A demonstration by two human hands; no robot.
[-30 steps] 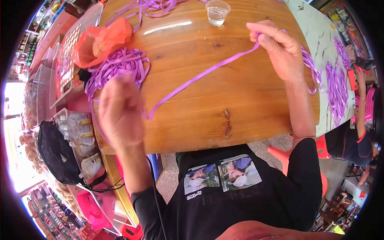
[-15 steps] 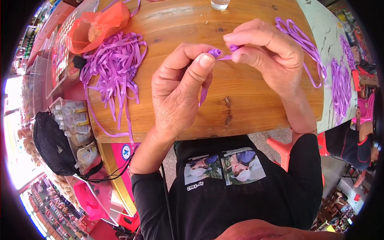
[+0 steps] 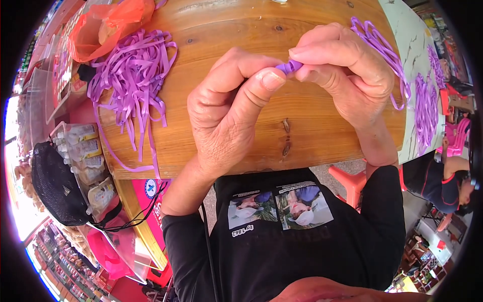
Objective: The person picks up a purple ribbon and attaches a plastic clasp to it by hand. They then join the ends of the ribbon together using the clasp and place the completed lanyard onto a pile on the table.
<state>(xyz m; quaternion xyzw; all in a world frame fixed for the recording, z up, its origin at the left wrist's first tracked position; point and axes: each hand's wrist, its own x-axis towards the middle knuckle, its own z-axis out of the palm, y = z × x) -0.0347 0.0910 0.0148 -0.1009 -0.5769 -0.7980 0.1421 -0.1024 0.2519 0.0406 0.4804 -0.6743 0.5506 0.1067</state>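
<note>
My left hand (image 3: pixel 221 110) pinches a small purple plastic clasp piece (image 3: pixel 283 68) between thumb and forefinger. A second purple clasp piece (image 3: pixel 294 64) is held in the pinch of my right hand (image 3: pixel 349 75). The two pieces meet end to end above the table; whether they are locked together I cannot tell. My fingers hide most of both pieces and the ribbon joined to them. Left of my left hand lies a tangled heap of purple ribbon lanyards (image 3: pixel 133 70). Beyond my right hand is a looser bunch of purple lanyards (image 3: pixel 385 48).
An orange-red plastic bag (image 3: pixel 90 35) touches the heap on the wooden table (image 3: pixel 241 146). More purple lanyards (image 3: pixel 426 110) lie on a white marbled surface (image 3: pixel 402 20) at right. A black mesh cap (image 3: pixel 55 181) and small bottles (image 3: pixel 83 143) are at left; another person (image 3: pixel 448 181) sits far right.
My hands have come together, and the two purple clasp pieces, apart before, now meet. The view has shifted a little, so the glass at the top is nearly out of sight.
</note>
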